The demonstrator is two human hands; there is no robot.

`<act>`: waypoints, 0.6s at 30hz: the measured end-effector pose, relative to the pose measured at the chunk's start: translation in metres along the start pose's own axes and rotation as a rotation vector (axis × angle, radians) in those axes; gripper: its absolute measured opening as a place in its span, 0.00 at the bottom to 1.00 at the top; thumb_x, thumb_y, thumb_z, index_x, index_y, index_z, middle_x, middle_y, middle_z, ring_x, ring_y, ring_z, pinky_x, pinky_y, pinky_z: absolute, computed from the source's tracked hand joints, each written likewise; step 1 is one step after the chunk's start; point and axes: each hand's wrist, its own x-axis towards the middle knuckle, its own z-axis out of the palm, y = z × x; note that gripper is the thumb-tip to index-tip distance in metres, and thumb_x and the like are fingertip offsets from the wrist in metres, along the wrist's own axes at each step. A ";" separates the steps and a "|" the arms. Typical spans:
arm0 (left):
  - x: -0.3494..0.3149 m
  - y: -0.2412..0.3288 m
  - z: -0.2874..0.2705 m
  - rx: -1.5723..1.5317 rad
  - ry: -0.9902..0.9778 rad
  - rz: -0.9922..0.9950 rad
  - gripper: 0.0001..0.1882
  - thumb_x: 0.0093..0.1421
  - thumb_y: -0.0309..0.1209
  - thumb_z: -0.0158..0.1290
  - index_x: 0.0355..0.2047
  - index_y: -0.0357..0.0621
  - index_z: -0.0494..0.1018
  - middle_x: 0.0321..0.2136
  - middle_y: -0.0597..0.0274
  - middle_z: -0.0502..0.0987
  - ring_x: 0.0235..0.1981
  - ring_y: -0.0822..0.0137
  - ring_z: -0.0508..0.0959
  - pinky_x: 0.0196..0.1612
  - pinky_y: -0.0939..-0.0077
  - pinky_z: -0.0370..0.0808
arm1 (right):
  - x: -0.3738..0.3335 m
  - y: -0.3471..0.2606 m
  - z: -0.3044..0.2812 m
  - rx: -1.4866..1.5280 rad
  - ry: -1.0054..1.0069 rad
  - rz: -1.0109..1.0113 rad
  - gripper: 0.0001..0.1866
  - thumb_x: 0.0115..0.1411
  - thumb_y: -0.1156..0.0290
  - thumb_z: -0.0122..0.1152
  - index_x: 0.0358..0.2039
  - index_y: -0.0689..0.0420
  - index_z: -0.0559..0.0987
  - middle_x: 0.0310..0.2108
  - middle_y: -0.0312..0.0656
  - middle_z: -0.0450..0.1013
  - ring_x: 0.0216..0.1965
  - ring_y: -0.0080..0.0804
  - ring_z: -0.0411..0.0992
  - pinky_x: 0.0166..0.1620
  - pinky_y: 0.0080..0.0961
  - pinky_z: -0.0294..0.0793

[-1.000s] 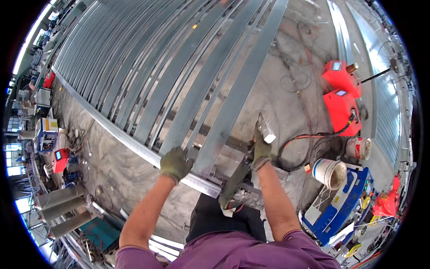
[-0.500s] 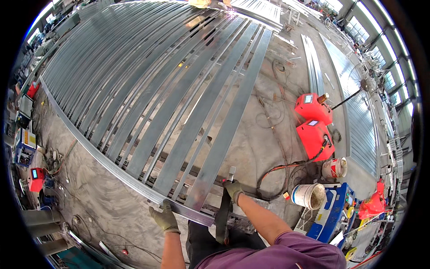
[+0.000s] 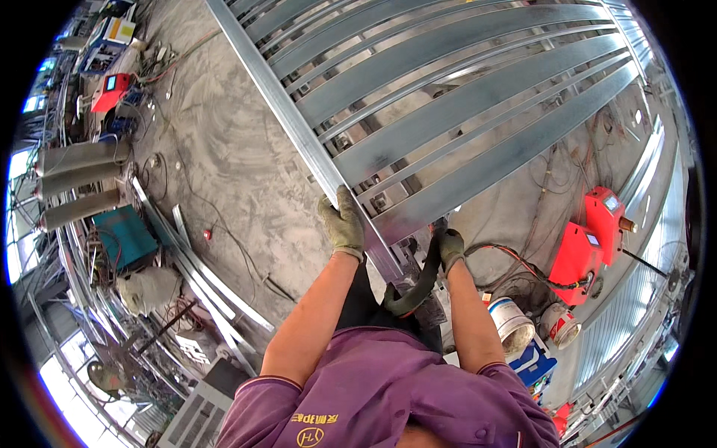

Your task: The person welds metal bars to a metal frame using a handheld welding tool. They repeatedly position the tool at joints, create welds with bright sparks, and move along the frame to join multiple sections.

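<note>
We wrap left hand's [image 3: 343, 228] fingers over rail [image 3: 292, 116] by slatted frame's [image 3: 478, 178] near corner; right hand [image 3: 451, 248] clasps dark hose [image 3: 427, 278] beside it. Likely steadying step; next move seemingly needs firm hold.

Bright, diffuse light covers the dusty grey concrete floor [image 3: 224, 127], with soft shadows. White window panes [image 3: 75, 373] at lower left are blown out; long flat silver-grey metal slats [image 3: 508, 160] carry a pale sheen. The middle looks fairly sharp, while straight edges bow and bluish fringing lines the black circular border.
</note>
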 end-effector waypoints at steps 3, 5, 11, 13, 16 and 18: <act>0.002 -0.010 -0.003 -0.005 0.006 0.028 0.24 0.83 0.50 0.56 0.59 0.39 0.72 0.43 0.61 0.81 0.42 0.69 0.77 0.49 0.67 0.78 | 0.024 0.054 0.020 0.222 -0.117 0.066 0.36 0.71 0.38 0.69 0.53 0.66 0.88 0.47 0.59 0.87 0.49 0.49 0.86 0.53 0.44 0.83; 0.002 -0.013 -0.002 0.055 0.037 0.075 0.23 0.83 0.50 0.55 0.59 0.41 0.73 0.43 0.63 0.81 0.40 0.70 0.77 0.46 0.68 0.78 | 0.022 0.059 0.030 0.308 -0.171 0.094 0.27 0.71 0.49 0.71 0.52 0.63 0.86 0.38 0.51 0.85 0.35 0.46 0.84 0.41 0.43 0.86; 0.000 0.006 -0.019 0.149 -0.101 -0.056 0.26 0.82 0.48 0.56 0.64 0.39 0.71 0.48 0.50 0.82 0.51 0.60 0.80 0.58 0.61 0.78 | -0.033 0.017 0.009 0.185 -0.033 -0.106 0.20 0.74 0.62 0.69 0.58 0.64 0.82 0.39 0.46 0.85 0.33 0.43 0.85 0.37 0.42 0.88; -0.006 -0.006 -0.036 0.561 0.015 0.240 0.36 0.75 0.50 0.64 0.71 0.37 0.69 0.65 0.34 0.76 0.69 0.44 0.76 0.72 0.50 0.72 | -0.072 -0.033 -0.033 0.106 -0.005 -0.239 0.22 0.73 0.62 0.70 0.60 0.63 0.82 0.44 0.47 0.85 0.41 0.45 0.85 0.45 0.43 0.86; -0.026 0.051 -0.049 0.809 -0.180 0.742 0.45 0.66 0.51 0.71 0.73 0.37 0.69 0.76 0.34 0.65 0.78 0.36 0.65 0.79 0.39 0.63 | -0.157 -0.146 -0.129 -0.121 -0.032 -0.747 0.27 0.66 0.57 0.75 0.62 0.58 0.85 0.53 0.51 0.86 0.60 0.53 0.82 0.67 0.46 0.78; -0.026 0.059 -0.046 0.842 -0.318 0.848 0.48 0.61 0.51 0.73 0.73 0.36 0.69 0.78 0.37 0.64 0.79 0.35 0.63 0.80 0.35 0.59 | -0.184 -0.210 -0.148 -0.253 -0.019 -1.095 0.31 0.63 0.59 0.76 0.64 0.59 0.83 0.59 0.52 0.82 0.66 0.55 0.77 0.72 0.51 0.73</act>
